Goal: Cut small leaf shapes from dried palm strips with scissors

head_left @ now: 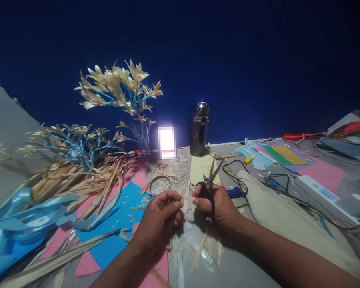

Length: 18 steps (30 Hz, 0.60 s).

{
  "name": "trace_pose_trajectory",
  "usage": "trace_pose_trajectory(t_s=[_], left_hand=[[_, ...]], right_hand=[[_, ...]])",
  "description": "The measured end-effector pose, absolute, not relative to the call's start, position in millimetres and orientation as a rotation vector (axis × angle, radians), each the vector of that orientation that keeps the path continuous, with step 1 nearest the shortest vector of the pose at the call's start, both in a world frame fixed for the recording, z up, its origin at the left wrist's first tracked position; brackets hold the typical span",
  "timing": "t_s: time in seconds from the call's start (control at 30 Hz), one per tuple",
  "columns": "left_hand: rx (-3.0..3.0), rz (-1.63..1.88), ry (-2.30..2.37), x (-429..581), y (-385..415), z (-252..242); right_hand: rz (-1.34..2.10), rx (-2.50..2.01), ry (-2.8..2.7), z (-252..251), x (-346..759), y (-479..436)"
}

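My right hand (220, 204) has its thumb and fingers through the handles of black-handled scissors (211, 180). Their blades point up and away and stand apart. Beside it, my left hand (165, 208) is closed in a pinch, thumb against fingertips. A small pale strip (185, 203), which looks like dried husk, shows at those fingertips, between the two hands. Cut scraps (198, 252) of the same pale material lie on the table below. Just beyond my left hand lies a roll of tape (160, 185).
Left are branches with pale husk flowers (117, 86), a husk bundle (63, 184), light-blue ribbon (21, 216) and blue sheet (114, 224). A dark flask (199, 132) stands behind, near a bright pixelated patch. Right are a cream cloth (276, 216), power strip (324, 196) and cables.
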State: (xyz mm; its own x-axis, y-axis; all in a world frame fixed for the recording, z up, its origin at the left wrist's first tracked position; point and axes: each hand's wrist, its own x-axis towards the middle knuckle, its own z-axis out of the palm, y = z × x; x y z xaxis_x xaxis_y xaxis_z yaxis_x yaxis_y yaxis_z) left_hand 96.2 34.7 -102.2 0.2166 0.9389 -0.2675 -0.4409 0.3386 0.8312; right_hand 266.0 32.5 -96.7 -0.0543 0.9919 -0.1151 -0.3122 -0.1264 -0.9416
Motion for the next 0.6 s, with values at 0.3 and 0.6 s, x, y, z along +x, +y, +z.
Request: trace_pose_trajectory(t_s=[0.3,0.6], left_hand=[[0.675,1.014,0.798,107,25,-110],[0.642,1.031,0.806,107,23,-101]], right_hand=[[1.553,-1.038,-0.832,-104,253,23],[1.695,-0.974,-0.739,-104,254,29]])
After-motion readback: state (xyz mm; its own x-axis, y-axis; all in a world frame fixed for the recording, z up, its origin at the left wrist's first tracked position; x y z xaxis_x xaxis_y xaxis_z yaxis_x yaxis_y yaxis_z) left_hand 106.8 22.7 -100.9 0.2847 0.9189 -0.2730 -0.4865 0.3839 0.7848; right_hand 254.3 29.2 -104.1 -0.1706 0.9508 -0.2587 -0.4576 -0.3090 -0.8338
